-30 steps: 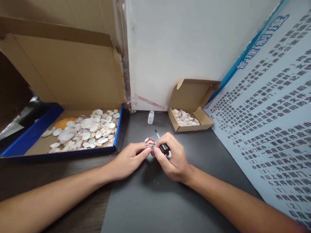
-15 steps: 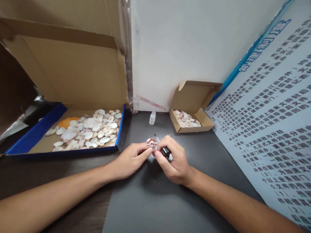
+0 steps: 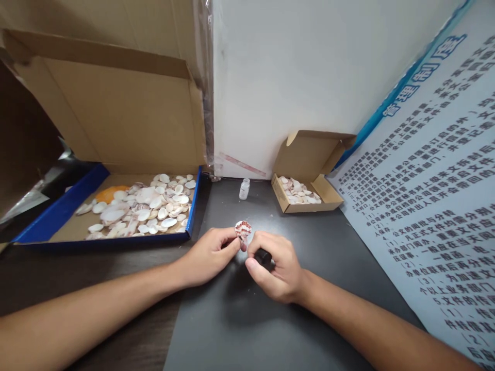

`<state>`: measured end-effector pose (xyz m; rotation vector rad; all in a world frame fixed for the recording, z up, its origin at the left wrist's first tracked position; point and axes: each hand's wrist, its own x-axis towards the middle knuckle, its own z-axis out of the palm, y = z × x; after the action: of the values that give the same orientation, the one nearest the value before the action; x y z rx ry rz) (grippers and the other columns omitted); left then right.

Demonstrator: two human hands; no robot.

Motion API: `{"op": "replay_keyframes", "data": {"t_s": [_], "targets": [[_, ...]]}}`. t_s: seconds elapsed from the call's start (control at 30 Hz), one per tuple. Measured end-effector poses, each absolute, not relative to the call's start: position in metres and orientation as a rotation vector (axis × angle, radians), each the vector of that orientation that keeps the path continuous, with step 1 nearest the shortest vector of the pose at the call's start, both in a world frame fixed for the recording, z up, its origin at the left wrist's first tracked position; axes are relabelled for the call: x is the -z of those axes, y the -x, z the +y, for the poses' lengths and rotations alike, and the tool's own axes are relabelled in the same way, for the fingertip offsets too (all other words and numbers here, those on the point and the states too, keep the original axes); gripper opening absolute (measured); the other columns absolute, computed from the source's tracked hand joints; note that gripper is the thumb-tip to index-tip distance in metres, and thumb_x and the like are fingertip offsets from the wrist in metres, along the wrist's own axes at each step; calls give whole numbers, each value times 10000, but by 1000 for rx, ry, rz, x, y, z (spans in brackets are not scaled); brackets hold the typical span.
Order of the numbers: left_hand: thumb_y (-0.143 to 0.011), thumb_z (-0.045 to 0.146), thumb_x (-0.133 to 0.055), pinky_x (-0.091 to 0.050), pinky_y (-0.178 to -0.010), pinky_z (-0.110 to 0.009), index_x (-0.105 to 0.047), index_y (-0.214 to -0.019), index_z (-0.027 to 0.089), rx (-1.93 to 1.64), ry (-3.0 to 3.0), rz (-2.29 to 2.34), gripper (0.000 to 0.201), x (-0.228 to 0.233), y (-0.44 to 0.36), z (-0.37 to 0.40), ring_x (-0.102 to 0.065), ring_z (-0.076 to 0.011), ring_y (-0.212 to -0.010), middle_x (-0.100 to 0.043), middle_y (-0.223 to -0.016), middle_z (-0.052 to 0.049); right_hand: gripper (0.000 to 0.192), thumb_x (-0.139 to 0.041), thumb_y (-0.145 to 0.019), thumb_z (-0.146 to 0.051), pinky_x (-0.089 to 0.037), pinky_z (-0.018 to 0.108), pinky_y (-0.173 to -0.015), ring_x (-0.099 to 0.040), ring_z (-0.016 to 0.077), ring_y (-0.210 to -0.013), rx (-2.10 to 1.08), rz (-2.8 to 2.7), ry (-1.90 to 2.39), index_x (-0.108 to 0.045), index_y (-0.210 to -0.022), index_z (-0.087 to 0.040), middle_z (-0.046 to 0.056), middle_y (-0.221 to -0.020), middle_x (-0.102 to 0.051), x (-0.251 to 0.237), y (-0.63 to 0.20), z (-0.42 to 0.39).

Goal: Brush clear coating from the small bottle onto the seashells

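Between the fingertips of my left hand (image 3: pixel 216 255) is a small scallop shell (image 3: pixel 243 229) with red-brown and white ribs, held up above the dark mat. My right hand (image 3: pixel 276 265) is closed round a black brush cap (image 3: pixel 263 257), just to the right of the shell. The bristle end of the brush is hidden behind my fingers now, so I cannot tell whether it touches the shell. Beyond both hands, a small uncapped bottle (image 3: pixel 244 190) stands upright on the mat.
On the left lies an open blue-edged cardboard box (image 3: pixel 189 226) with many shells and an orange piece inside. A smaller open cardboard box (image 3: pixel 311 208) with shells stands at the back right. A white panel (image 3: pixel 270 103) rises behind, and a printed board (image 3: pixel 433 206) slants along the right.
My right hand has turned and shifted slightly down, so the brush tip that showed beside the shell is out of sight. The shell is tilted more upright. The whole view has shifted slightly.
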<state>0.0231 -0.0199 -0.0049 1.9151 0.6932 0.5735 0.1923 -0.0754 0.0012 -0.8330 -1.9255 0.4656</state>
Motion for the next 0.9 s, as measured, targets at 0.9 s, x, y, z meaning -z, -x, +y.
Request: {"op": "replay_keyframes", "data": {"t_s": [0.9], "targets": [[-931, 371, -385, -389, -687, -252, -533, -735, 152, -540, -1897, 736, 329, 1, -23, -21, -469, -146, -721, -546, -736, 0, 140, -509, -864, -208, -376, 238, -532, -438, 106, -546, -556, -1839, 920, -487, -725, -206, -30, -641, -484, -9, -195, -75]]}}
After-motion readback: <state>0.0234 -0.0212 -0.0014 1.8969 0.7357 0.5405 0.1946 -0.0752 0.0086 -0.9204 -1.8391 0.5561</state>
